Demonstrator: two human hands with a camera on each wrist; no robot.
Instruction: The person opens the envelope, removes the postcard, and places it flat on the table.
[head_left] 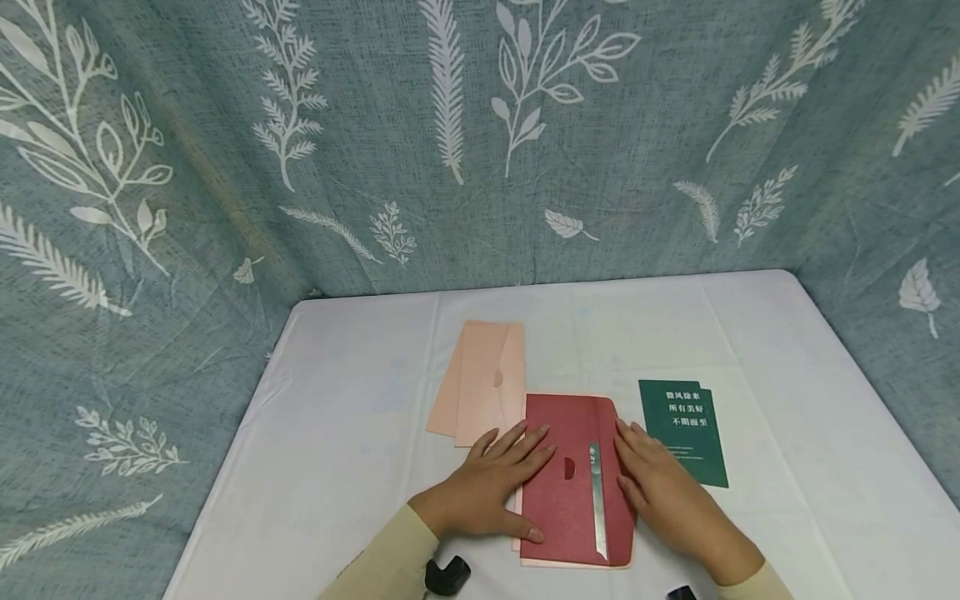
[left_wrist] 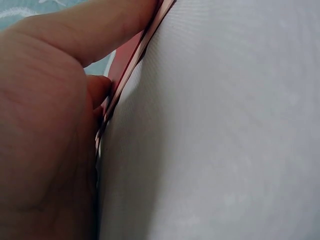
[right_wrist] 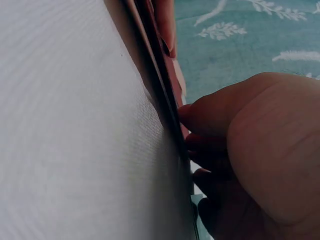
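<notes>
A red envelope [head_left: 551, 508] lies upright in front of me, with a small half-round notch in its face. A narrow pale-green strip [head_left: 597, 500] with lettering shows along its right part. Pale pink paper edges stick out beneath the envelope at the left and bottom. My left hand [head_left: 491, 487] rests on its left side, fingers spread and thumb low near the bottom. On the other side, my right hand [head_left: 667, 492] touches the right edge with fingers extended. In the right wrist view, the right fingertips [right_wrist: 186, 117] meet the edge of the stack.
Two pink envelopes [head_left: 487, 383] overlap on the white table [head_left: 352, 400], behind my left hand. Dark green cards [head_left: 678, 425] with white writing lie beyond my right hand. A leaf-patterned curtain [head_left: 480, 217] hangs along the back and sides.
</notes>
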